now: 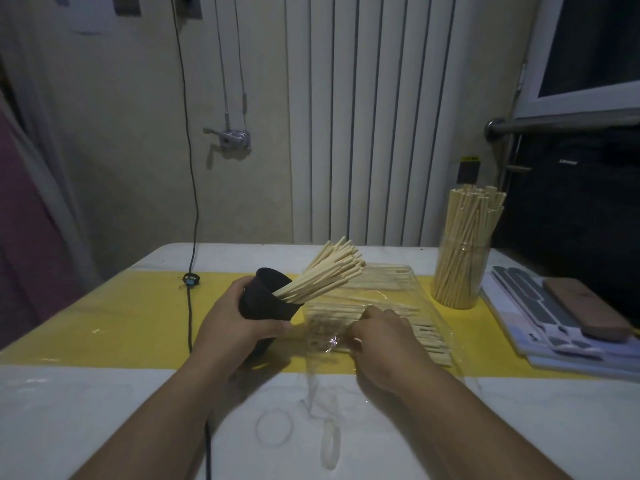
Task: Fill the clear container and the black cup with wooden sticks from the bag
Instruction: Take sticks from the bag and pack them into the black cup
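My left hand (230,318) grips the black cup (265,299), lifted off the table and tilted to the right, with a bunch of wooden sticks (325,270) fanning out of its mouth. My right hand (382,336) rests at the near end of the clear plastic bag (420,299), fingers curled into the sticks lying inside; whether it holds any I cannot tell. The bag lies flat on the yellow strip with many sticks in it. At the right the clear container (460,271) stands upright, packed with sticks that rise well above its rim.
A black cable (189,306) runs down the table left of my left hand. A stack of sheets with a brown block (585,308) lies at the right edge. Rubber bands and a plastic strip (327,441) lie on the white cloth near me.
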